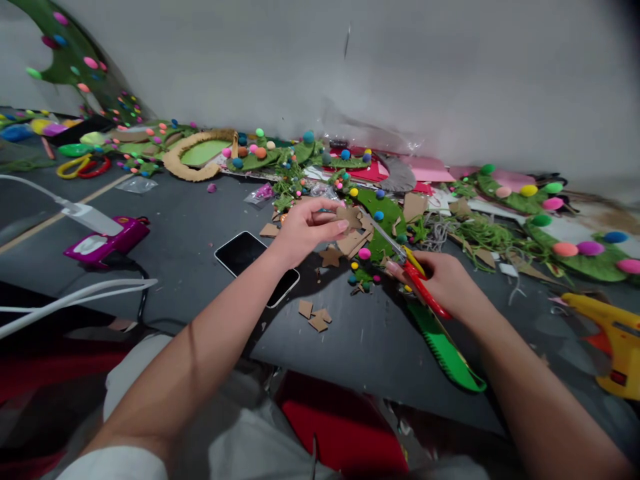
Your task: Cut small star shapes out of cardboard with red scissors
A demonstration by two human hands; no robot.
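Note:
Between the thumb and fingers of my left hand [310, 230] is a small brown cardboard piece [349, 215], its outline notched like a star or flower. My right hand [443, 277] is wrapped round the red and yellow handles of a pair of scissors [385, 235]. The scissor blades point up and left, their tips at the cardboard piece's right edge. Below it lie a cardboard star [331, 257] and other cardboard bits. Several small cardboard scraps [315, 315] rest nearer to me on the dark table [345, 353].
A phone [240, 252] lies under my left forearm. Purple power adapter [107, 241] and white cables are at left. A green-handled tool [445, 347] lies below my right hand, and a yellow glue gun [613, 340] at right. Green felt pieces with pom-poms [575, 250] line the wall.

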